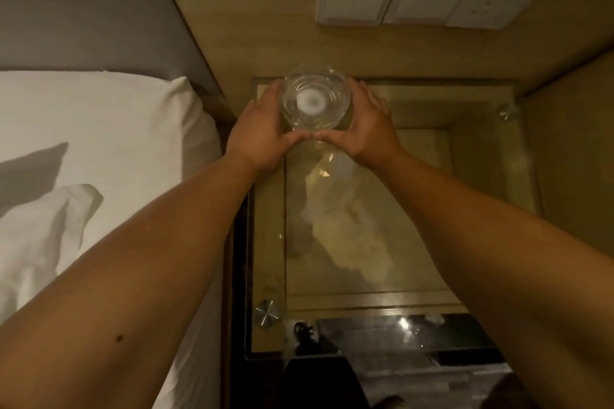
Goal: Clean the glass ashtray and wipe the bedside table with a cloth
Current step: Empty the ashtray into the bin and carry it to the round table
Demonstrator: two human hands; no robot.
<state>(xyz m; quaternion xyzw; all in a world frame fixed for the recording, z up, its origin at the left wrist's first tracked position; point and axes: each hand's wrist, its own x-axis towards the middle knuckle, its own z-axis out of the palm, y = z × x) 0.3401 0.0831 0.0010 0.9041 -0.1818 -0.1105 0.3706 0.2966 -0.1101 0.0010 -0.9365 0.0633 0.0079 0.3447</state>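
Holding the glass ashtray (315,100) between them, left hand (262,129) and right hand (363,126) cup its sides, thumbs touching, above the table (465,103).

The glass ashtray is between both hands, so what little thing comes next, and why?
Probably lift the glass ashtray off the bedside table. The left hand and right hand cup its sides, thumbs meeting in front, and no cloth is in view.
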